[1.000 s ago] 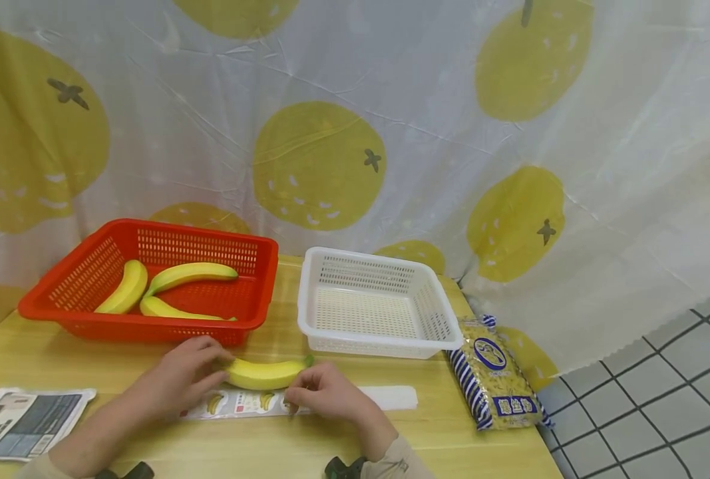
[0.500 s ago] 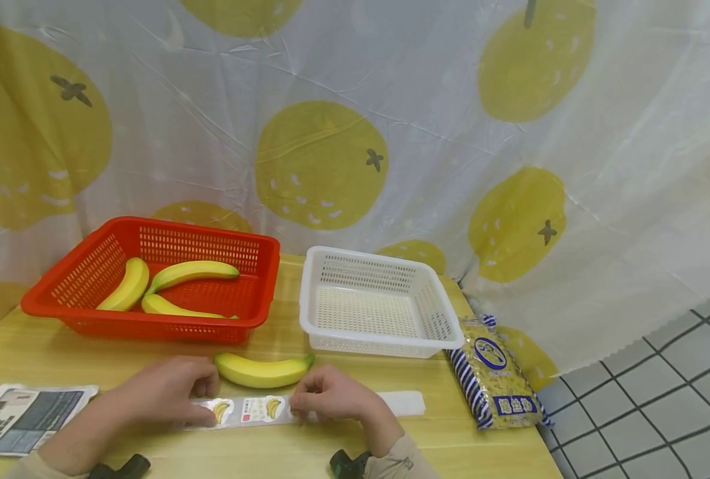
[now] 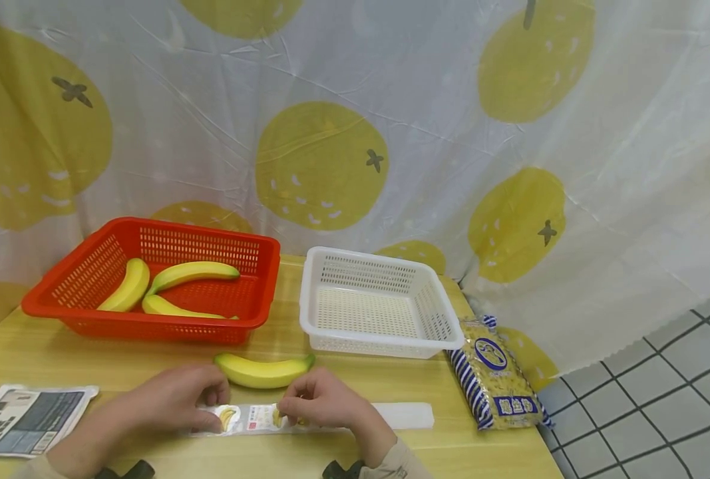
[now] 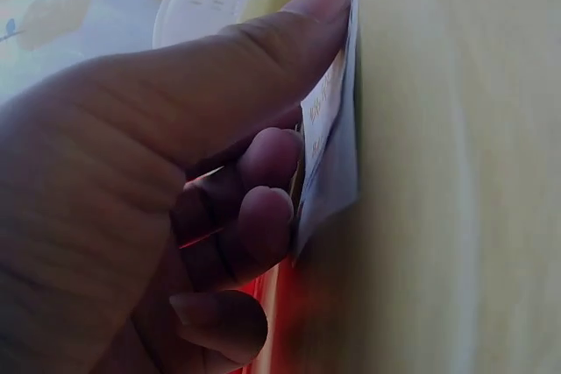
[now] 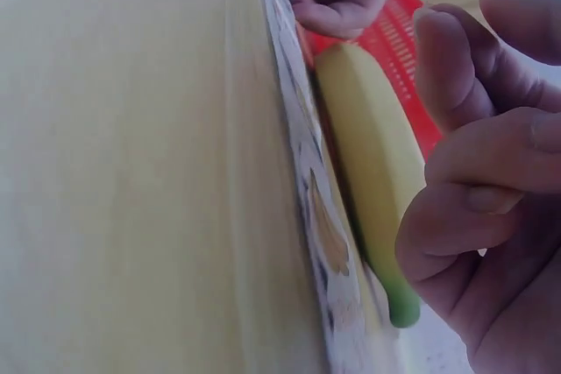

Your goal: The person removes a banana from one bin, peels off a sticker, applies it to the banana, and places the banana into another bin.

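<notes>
A strip of banana stickers (image 3: 261, 416) lies across the table in front of me. My left hand (image 3: 183, 399) pinches its left end; in the left wrist view the thumb presses on the printed face of the strip (image 4: 337, 151), with curled fingers at its edge. My right hand (image 3: 327, 399) hovers by a banana sticker further along. Seen from the right wrist, that hand's fingers are curled, apart from the strip (image 5: 326, 234), with nothing visible between them. Just beyond the strip lies a yellow banana (image 3: 265, 374), touched by neither hand as far as I see.
A red basket (image 3: 151, 320) holding three bananas stands at the back left. Right of it is a white basket (image 3: 384, 341). At the right edge leans a bag of yellow noodles (image 3: 504, 379). A flat printed packet (image 3: 31, 422) lies far left.
The left hand has left the banana and come down onto the strip's left end. The strip has shifted right and nearer. The right hand stays over it, slightly further left than half a second ago.
</notes>
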A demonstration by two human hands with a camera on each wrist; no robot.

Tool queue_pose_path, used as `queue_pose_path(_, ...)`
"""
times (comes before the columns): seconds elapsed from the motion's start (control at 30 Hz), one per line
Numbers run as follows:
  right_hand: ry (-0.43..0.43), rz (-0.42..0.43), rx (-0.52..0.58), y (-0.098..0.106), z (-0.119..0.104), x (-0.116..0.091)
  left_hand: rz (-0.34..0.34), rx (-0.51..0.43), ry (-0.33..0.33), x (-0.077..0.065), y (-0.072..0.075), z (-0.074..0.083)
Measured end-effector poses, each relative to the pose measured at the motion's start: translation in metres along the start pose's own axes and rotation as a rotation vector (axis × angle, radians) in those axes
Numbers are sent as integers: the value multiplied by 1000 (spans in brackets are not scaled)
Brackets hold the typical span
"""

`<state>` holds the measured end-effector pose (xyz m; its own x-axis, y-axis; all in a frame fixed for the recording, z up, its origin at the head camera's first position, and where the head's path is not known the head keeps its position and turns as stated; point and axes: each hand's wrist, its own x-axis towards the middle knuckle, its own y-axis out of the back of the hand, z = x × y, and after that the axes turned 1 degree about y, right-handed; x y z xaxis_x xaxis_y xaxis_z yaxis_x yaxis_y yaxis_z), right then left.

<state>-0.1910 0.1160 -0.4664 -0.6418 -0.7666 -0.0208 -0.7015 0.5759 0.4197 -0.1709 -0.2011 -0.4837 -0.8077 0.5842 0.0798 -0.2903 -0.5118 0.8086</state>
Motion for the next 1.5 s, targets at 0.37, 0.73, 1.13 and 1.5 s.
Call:
queue_pose_path(0.37,50,7,81,-12,-5,1,-15,-87,-113,2,-6,-1)
queue_pose_path(0.73,147,82,124,-24,-7,2,13,-78,-176,2,-5,7)
queue_pose_path(1.13,92,59,91,-30,-9,3,201,-46,-322,7,-9,22)
queue_pose_path(1.5,-22,63,29,-31,-8,3,271,-38,-342,13,-15,23)
